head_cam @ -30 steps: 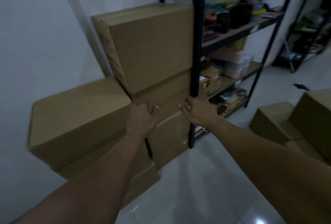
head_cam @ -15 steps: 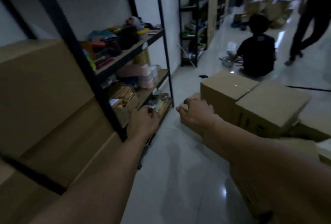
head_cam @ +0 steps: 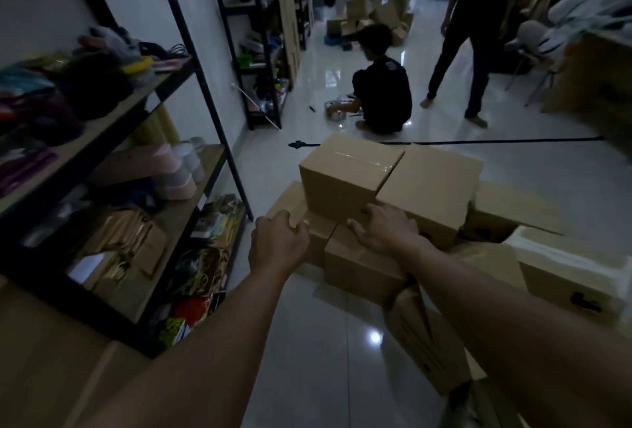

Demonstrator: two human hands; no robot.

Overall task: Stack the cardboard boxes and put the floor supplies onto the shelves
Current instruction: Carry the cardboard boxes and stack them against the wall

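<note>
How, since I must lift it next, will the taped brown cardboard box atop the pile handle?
Probably stiff: the taped brown cardboard box keeps crisp square edges. Its glossy tape may feel slick. Weight cannot be judged.

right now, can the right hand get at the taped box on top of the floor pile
Probably yes: the right hand is at the lower front edge of the taped box, with nothing between them.

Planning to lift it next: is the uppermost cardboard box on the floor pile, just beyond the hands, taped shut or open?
Shut: the box has its top flaps lying flat, and a glossy tape strip runs across them.
</note>
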